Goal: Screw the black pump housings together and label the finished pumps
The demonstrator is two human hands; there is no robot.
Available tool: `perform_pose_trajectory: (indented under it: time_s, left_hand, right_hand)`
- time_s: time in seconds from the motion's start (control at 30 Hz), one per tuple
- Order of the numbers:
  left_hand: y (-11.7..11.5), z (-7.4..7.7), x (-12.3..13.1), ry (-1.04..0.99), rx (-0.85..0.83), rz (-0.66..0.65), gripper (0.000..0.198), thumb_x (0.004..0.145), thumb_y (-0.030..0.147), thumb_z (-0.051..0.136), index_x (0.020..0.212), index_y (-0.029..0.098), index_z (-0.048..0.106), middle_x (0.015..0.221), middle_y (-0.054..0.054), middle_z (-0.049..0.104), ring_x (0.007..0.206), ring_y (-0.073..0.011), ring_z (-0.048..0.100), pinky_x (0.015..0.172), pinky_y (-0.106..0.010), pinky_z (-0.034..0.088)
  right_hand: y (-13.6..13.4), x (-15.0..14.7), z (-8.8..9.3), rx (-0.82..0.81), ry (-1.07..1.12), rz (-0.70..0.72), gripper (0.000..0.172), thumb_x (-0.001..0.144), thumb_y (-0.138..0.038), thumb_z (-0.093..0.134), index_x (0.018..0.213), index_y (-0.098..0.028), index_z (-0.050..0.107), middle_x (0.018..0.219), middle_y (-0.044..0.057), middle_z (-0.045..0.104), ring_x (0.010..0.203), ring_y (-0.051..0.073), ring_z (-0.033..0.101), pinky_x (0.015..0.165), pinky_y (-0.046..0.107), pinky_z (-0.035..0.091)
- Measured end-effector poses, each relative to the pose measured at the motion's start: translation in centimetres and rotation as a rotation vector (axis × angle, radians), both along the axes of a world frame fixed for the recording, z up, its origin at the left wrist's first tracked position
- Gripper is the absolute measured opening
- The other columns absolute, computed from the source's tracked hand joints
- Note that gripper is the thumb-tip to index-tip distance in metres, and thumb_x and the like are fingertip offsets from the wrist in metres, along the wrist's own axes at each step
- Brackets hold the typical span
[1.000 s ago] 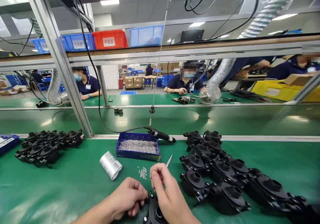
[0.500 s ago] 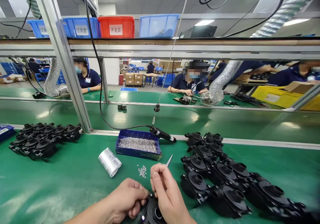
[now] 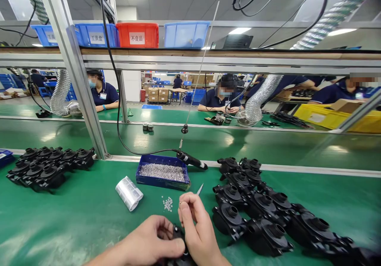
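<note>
At the bottom centre, my left hand is closed on a black plastic housing, its thumb laid across the top. Much of that housing is hidden by my hands. My right hand is pinched just above its right side, thumb against curled forefinger; a tiny thing seems to be at the fingertips, too small to name. A small pile of metal rings lies on the green table beyond my hands. Behind it stands a blue bin filled with small metal parts. A pointed metal tip shows behind my right hand.
Several black housings stand in rows at right, more housings at left. A clear plastic container lies left of the rings. A black electric screwdriver hangs by the bin. Co-workers sit across the line.
My left hand has shifted its grip, and its thumb now stretches across the housing. My right hand keeps its pinch in nearly the same place. The view has moved slightly.
</note>
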State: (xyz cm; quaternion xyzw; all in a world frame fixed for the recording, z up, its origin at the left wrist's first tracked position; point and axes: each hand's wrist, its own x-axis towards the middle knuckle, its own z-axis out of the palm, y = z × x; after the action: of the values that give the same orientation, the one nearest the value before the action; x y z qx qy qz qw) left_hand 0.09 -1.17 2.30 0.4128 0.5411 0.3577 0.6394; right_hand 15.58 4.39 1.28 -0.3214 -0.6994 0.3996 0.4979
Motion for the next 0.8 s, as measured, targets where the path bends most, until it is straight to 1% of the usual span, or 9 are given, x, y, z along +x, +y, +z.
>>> perform_pose_trajectory:
  time_s: [0.07,0.1,0.2,0.3,0.37,0.43,0.5,0.6,0.8]
  left_hand:
    - [-0.6,-0.4,0.3,0.066,0.091,0.027,0.039,0.064,0.029,0.089,0.092,0.018,0.064,0.094,-0.003,0.069,0.086,-0.0164,0.061,0.077,-0.026,0.048]
    - [-0.8,-0.6,0.4,0.056,0.116,0.041,0.039,0.065,0.029,0.088,0.093,0.018,0.063,0.098,-0.004,0.07,0.093,-0.0187,0.062,0.083,-0.028,0.047]
    - [-0.9,-0.9,0.7,-0.091,0.126,0.118,0.049,0.063,0.04,0.092,0.092,0.018,0.06,0.094,-0.005,0.07,0.093,-0.022,0.063,0.081,-0.03,0.048]
    - [-0.2,0.2,0.2,-0.223,0.174,0.236,0.059,0.063,0.045,0.095,0.102,0.017,0.062,0.105,-0.01,0.072,0.099,-0.0233,0.065,0.08,-0.03,0.05]
    - [0.5,1.4,-0.4,-0.308,0.235,0.334,0.059,0.066,0.046,0.094,0.108,0.016,0.063,0.113,-0.012,0.072,0.102,-0.0238,0.066,0.08,-0.03,0.052]
    - [1.1,2.5,-1.1,-0.419,0.297,0.407,0.057,0.068,0.047,0.094,0.107,0.016,0.066,0.113,-0.012,0.072,0.102,-0.0247,0.068,0.081,-0.031,0.054]
    - [1.5,3.1,-1.4,-0.516,0.339,0.43,0.052,0.071,0.047,0.092,0.106,0.017,0.068,0.113,-0.012,0.072,0.104,-0.0258,0.069,0.085,-0.034,0.056]
    - [1.6,2.9,-1.5,-0.579,0.359,0.435,0.049,0.073,0.045,0.092,0.107,0.018,0.069,0.114,-0.01,0.073,0.107,-0.0267,0.069,0.091,-0.037,0.057]
    - [1.4,1.8,-1.2,-0.568,0.409,0.449,0.05,0.074,0.046,0.091,0.11,0.019,0.069,0.117,-0.01,0.072,0.113,-0.0285,0.067,0.095,-0.038,0.056]
  right_hand:
    - [0.3,-0.4,0.0,0.049,0.046,-0.041,0.025,0.11,-0.042,0.042,0.097,-0.024,0.053,0.081,0.0,0.051,0.071,0.018,0.05,0.065,0.029,0.045]
    - [0.5,-0.5,0.0,0.07,0.076,-0.06,0.023,0.11,-0.041,0.043,0.098,-0.024,0.053,0.083,0.001,0.05,0.072,0.017,0.05,0.065,0.029,0.044]
    - [0.8,-0.5,0.5,0.1,0.187,-0.107,0.02,0.11,-0.039,0.044,0.099,-0.024,0.052,0.088,0.001,0.049,0.07,0.016,0.048,0.064,0.028,0.044]
    - [0.8,-0.1,1.1,0.06,0.25,-0.144,0.023,0.109,-0.044,0.047,0.099,-0.024,0.054,0.089,0.0,0.048,0.07,0.015,0.046,0.062,0.027,0.042]
    - [0.7,0.1,1.1,-0.049,0.212,-0.095,0.031,0.107,-0.051,0.051,0.095,-0.022,0.055,0.082,-0.001,0.047,0.067,0.015,0.044,0.059,0.027,0.039]
    - [0.6,-0.1,1.0,-0.188,0.161,0.001,0.041,0.102,-0.06,0.055,0.09,-0.021,0.056,0.073,-0.003,0.044,0.061,0.014,0.039,0.054,0.026,0.035]
    - [0.7,-0.7,0.7,-0.294,0.154,0.089,0.049,0.097,-0.068,0.058,0.087,-0.021,0.055,0.066,-0.006,0.039,0.056,0.012,0.034,0.051,0.025,0.031]
    - [0.7,-1.4,0.6,-0.376,0.196,0.182,0.053,0.092,-0.072,0.062,0.086,-0.02,0.056,0.061,-0.007,0.04,0.053,0.011,0.035,0.049,0.024,0.03]
    - [0.5,-1.6,1.1,-0.452,0.336,0.257,0.051,0.09,-0.068,0.069,0.086,-0.019,0.059,0.069,-0.002,0.057,0.055,0.012,0.047,0.054,0.025,0.042]
